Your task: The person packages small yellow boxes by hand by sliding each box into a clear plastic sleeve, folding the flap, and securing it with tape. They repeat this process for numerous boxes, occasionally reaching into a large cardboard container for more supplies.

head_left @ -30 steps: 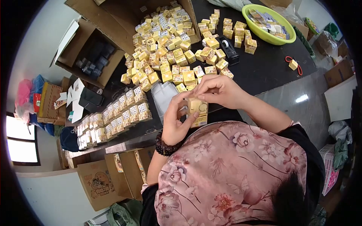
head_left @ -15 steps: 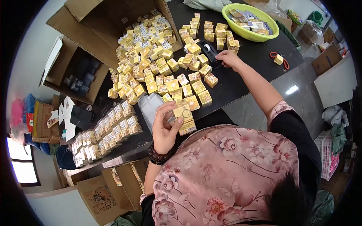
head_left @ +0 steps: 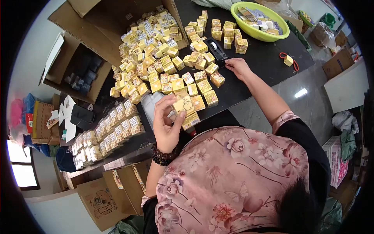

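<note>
My left hand (head_left: 166,123) is closed around a yellow printed box (head_left: 186,111), tilted above the table's front edge, with a barcode at its lower end. My right hand (head_left: 238,68) has thumb and forefinger pinched together, just off the near end of a black tape dispenser (head_left: 217,50) with a pale roll. Whatever sits between those fingertips is too small to make out. Beside the dispenser and beyond the held box lie many small yellow boxes (head_left: 177,85). A translucent grey plastic piece (head_left: 150,104) lies left of my left hand.
A tipped cardboard carton (head_left: 97,35) spills yellow boxes onto the black table (head_left: 257,78). Rows of boxes (head_left: 120,130) stand front left. A lime-green basin (head_left: 237,19) with flat pieces stands at the back right. Red-handled scissors (head_left: 295,64) and a small box lie near the right edge.
My right hand has drawn back slightly from the tape dispenser, toward me and to the right, still pinched. My left hand has moved slightly up and left with the yellow box.
</note>
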Demonstrator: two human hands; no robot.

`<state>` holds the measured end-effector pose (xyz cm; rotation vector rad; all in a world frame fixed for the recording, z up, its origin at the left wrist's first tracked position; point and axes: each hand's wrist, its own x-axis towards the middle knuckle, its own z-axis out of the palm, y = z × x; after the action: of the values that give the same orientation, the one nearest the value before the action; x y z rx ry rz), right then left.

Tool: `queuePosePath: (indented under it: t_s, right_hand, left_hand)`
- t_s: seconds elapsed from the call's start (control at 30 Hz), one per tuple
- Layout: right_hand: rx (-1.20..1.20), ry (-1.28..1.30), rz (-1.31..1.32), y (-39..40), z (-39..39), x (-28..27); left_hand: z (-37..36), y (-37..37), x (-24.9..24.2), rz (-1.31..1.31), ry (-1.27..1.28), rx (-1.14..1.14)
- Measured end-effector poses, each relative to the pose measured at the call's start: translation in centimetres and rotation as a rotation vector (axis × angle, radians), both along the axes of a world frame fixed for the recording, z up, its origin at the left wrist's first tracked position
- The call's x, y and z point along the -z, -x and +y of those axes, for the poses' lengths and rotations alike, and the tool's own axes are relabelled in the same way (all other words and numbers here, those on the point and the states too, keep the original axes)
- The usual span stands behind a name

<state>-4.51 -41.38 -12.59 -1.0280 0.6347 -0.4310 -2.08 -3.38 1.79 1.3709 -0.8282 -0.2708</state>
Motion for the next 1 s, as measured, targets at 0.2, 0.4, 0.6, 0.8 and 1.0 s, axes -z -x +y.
queuePosePath:
  t_s: [0.2, 0.4, 0.6, 0.8, 1.0]
  right_hand:
    - [0.042, 0.073, 0.106, 0.0, 0.0, 2.0]
    - [-0.441, -0.003, -0.145, 3.3, 12.9, -12.4]
    - [-0.65, -0.021, -0.153, 4.2, 20.3, -16.9]
    - [-0.645, -0.03, -0.011, 4.3, 20.8, -17.1]
    - [-0.679, 0.001, 0.107, 4.4, 20.1, -16.0]
  left_hand:
    - [0.8, 0.1, -0.8, -0.396, -0.14, -0.208]
    - [1.1, -0.3, -1.9, -0.8, -0.227, -0.33]
    - [1.0, -0.4, -1.6, -1.076, -0.26, -0.367]
    - [1.4, -0.1, -1.2, -1.199, -0.332, -0.365]
    - [1.3, 0.4, -1.5, -1.249, -0.379, -0.377]
